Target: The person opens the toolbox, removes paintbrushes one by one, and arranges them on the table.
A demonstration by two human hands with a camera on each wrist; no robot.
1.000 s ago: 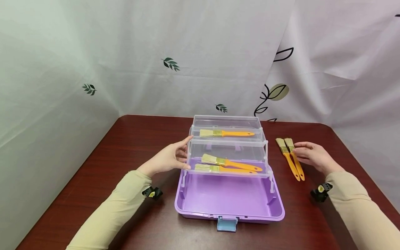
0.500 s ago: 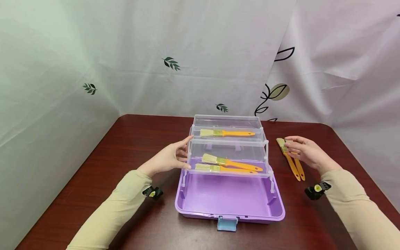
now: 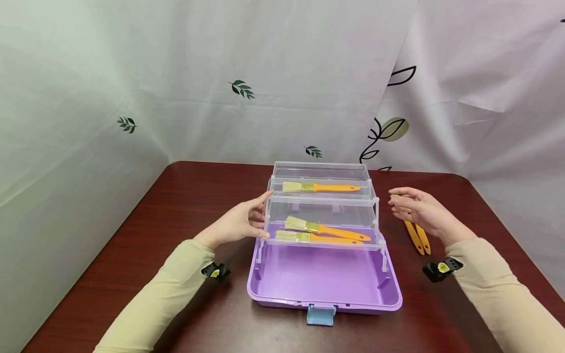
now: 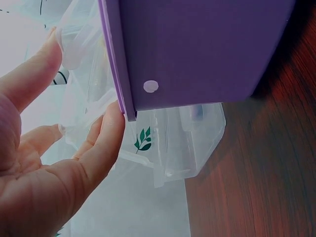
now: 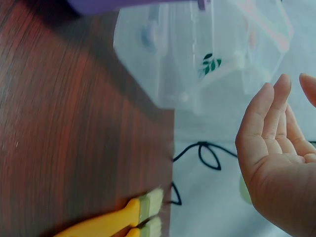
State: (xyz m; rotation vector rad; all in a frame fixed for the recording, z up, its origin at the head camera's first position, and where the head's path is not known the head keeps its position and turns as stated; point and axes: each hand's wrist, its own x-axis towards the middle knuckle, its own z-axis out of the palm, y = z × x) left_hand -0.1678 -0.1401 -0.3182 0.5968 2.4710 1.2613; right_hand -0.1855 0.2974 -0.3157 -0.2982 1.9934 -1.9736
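Observation:
A purple toolbox stands open with clear tiered trays raised over its back half. One paintbrush lies in an upper tray and two more paintbrushes lie in the lower tray, all with orange handles. At the trays' left end is my left hand, thumb at the lower tray's front corner and index finger up by the higher tier. My right hand hovers with spread fingers and nothing between them. Below it, two more paintbrushes lie on the table, their bristle ends partly hidden by the hand.
The dark red wooden table carries the toolbox near its middle. A light blue latch hangs at the box's front edge. White cloth with leaf prints hangs behind and beside the table.
My right hand has moved left and a little away from me, up from beside the table brushes to over their bristle ends. My left hand and the brushes have stayed put.

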